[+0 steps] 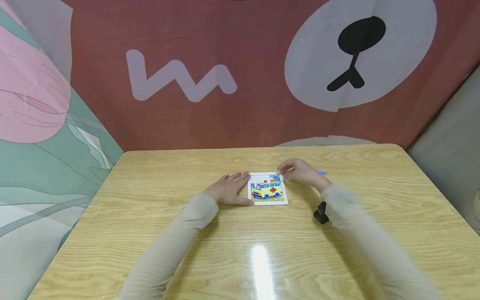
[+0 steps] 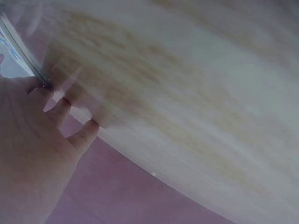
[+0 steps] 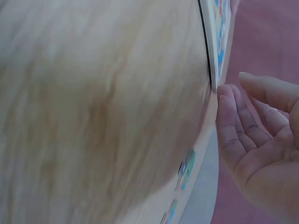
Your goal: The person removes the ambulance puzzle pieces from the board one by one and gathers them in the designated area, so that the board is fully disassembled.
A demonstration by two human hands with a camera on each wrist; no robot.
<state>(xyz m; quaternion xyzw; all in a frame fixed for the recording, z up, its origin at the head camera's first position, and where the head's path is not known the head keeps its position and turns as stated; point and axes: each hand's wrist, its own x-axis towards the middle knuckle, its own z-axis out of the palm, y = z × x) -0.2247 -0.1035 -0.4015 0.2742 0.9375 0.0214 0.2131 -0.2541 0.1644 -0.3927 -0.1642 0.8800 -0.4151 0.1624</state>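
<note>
A white-framed picture puzzle (image 1: 268, 196) showing a yellow ambulance with a red cross lies flat on the table; its upper left part is plain white. Along the left side of the frame my left hand (image 1: 229, 190) rests, thumb at the lower corner and fingers stretched toward the upper one. My right hand (image 1: 301, 172) is at the upper right corner of the frame. In the right wrist view its fingers (image 3: 227, 109) bend loosely near the frame's corner, the thumb stands apart from them, and no piece shows between them.
Small colourful puzzle pieces (image 3: 187, 169) lie on the table beyond the right hand, partly hidden by it in the head view. A black device (image 1: 321, 213) sits at the right wrist. A brown printed cloth (image 1: 210, 121) hangs behind the wooden table (image 1: 157, 250).
</note>
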